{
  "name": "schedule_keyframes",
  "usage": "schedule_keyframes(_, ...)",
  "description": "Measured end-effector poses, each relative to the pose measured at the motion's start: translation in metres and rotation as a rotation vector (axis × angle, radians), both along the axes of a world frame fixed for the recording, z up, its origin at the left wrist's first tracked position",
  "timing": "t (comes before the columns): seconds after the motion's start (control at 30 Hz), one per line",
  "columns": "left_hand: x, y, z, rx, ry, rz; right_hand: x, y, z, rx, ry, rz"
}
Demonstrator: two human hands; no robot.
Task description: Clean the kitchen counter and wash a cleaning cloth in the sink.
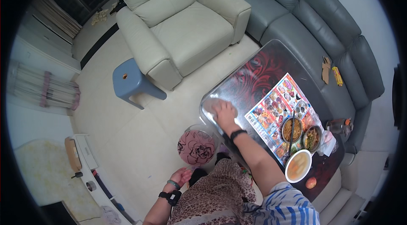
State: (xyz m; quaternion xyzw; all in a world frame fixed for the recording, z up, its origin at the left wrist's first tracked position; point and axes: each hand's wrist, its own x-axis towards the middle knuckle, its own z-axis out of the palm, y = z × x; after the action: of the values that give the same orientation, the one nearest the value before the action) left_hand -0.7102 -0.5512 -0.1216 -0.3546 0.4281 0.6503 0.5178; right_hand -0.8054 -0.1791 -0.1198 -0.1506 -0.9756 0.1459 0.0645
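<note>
My right hand (225,113) lies palm down on the near left corner of a dark table (241,86) with a red swirl pattern. A pale, blurred patch shows around its fingers, apparently a cloth (210,105) under the hand. My left hand (180,176) is low beside my knee, fingers curled. Just above it is a round pink object (197,147), possibly a stool seat, with a dark rose drawing and a clear rim. Whether the left fingers grip its lower edge is not clear.
A printed sheet (265,113) carries metal food bowls (292,131), black chopsticks (291,142) and a white soup bowl (298,166). Nearby are an apple (311,182) and a jar (339,127). A blue stool (127,78), a cream armchair (194,34) and a grey sofa (286,24) stand around.
</note>
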Motion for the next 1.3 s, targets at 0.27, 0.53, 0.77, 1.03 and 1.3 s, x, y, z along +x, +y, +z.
schedule_keyframes(0.27,-0.081,0.143,-0.011,-0.135,0.222,-0.242,0.114,0.032,0.025,-0.364,-0.112,0.259)
schedule_keyframes(0.53,-0.137,0.273,-0.013,-0.833,0.917,-0.911,0.016,0.217,0.019,-0.747,0.374,-0.413)
schedule_keyframes(0.77,-0.126,0.283,-0.016,-0.971,0.860,-1.047,-0.078,0.275,0.024,-0.281,-0.128,-0.741)
schedule_keyframes(1.03,-0.129,0.286,-0.026,-0.958,0.891,-1.022,-0.071,0.144,0.005,-0.111,-0.194,-0.208)
schedule_keyframes(1.3,-0.141,0.268,-0.052,-0.876,1.096,-0.928,0.102,0.024,0.009,-0.207,0.004,-0.243)
